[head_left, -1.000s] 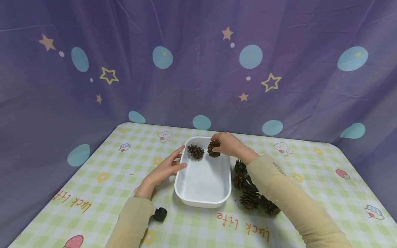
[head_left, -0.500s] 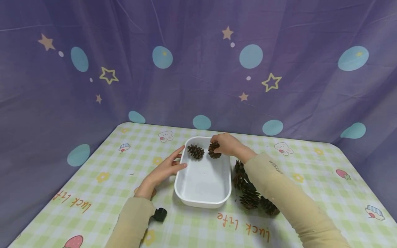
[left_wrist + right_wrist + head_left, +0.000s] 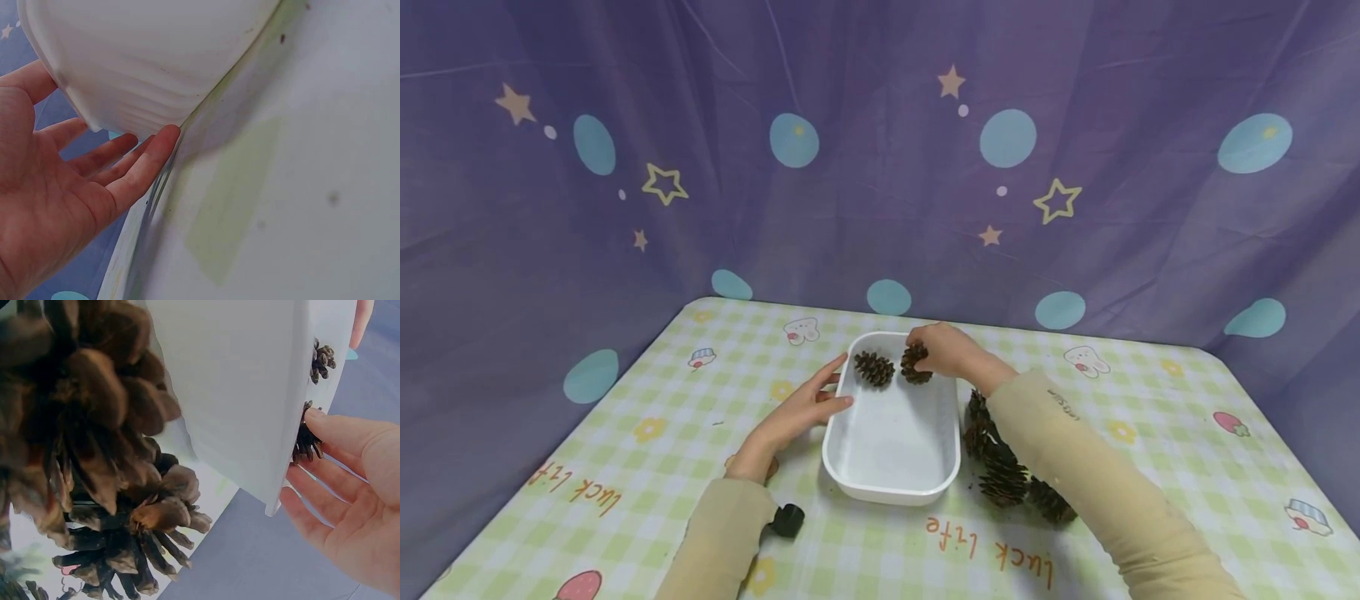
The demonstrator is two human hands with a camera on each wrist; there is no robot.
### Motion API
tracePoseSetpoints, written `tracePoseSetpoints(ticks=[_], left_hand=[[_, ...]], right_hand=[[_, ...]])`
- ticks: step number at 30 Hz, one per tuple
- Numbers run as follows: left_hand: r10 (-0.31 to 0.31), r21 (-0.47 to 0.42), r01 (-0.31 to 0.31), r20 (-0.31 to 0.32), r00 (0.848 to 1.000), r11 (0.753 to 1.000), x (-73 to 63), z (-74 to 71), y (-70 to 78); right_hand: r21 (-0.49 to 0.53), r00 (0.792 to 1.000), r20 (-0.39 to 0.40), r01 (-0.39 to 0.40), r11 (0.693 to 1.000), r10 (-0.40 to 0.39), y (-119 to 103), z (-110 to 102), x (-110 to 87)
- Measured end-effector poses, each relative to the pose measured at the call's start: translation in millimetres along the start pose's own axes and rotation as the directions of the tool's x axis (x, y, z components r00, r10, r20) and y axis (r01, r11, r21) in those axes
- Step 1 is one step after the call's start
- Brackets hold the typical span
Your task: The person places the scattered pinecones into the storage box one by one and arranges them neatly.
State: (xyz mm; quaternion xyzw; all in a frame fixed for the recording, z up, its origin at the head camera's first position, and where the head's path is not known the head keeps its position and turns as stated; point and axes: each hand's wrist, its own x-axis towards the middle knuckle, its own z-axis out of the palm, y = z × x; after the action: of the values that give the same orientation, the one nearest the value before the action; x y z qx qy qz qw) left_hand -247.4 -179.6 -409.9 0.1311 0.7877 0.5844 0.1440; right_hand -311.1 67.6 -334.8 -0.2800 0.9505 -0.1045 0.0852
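A white rectangular tub (image 3: 891,433) stands on the table. One pine cone (image 3: 874,369) lies in its far left corner. At the far right corner, inside the rim, my right hand (image 3: 951,350) pinches another pine cone (image 3: 916,364) between thumb and fingers; the right wrist view shows this pinched cone (image 3: 307,440) partly behind the tub's wall. My left hand (image 3: 801,408) rests against the tub's left side, fingers fairly straight. In the left wrist view, that hand's fingertips (image 3: 167,134) touch the tub's outer wall (image 3: 156,56).
Several larger pine cones (image 3: 1003,475) lie right of the tub, partly under the right sleeve (image 3: 1097,475). A checked cloth (image 3: 647,500) covers the table. A purple curtain (image 3: 880,225) hangs behind. A black object (image 3: 787,520) sits by the left wrist.
The right hand and its pine cone have shifted only slightly within the tub's far right corner. The left hand and the tub stay in place.
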Motion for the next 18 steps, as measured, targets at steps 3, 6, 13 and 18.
tracePoseSetpoints(ticks=[3,6,13,18], left_hand=[[-0.003,-0.004,0.003,-0.003,1.0,1.0,-0.1,0.5,0.4],[0.001,-0.003,-0.001,-0.001,1.0,1.0,-0.2,0.5,0.5],[-0.007,-0.001,0.007,-0.01,1.0,1.0,1.2,0.7,-1.3],[0.008,0.01,-0.008,0.002,1.0,1.0,0.9,0.4,-1.9]], right_hand=[[-0.004,1.0,0.009,0.002,1.0,-0.002,0.3,0.8,0.3],[-0.007,1.0,0.014,0.009,1.0,-0.009,0.1,1.3,0.4],[-0.004,1.0,0.013,-0.005,1.0,0.005,-0.6,1.9,1.5],[-0.014,1.0,0.011,-0.007,1.0,0.007,-0.1,3.1,2.7]])
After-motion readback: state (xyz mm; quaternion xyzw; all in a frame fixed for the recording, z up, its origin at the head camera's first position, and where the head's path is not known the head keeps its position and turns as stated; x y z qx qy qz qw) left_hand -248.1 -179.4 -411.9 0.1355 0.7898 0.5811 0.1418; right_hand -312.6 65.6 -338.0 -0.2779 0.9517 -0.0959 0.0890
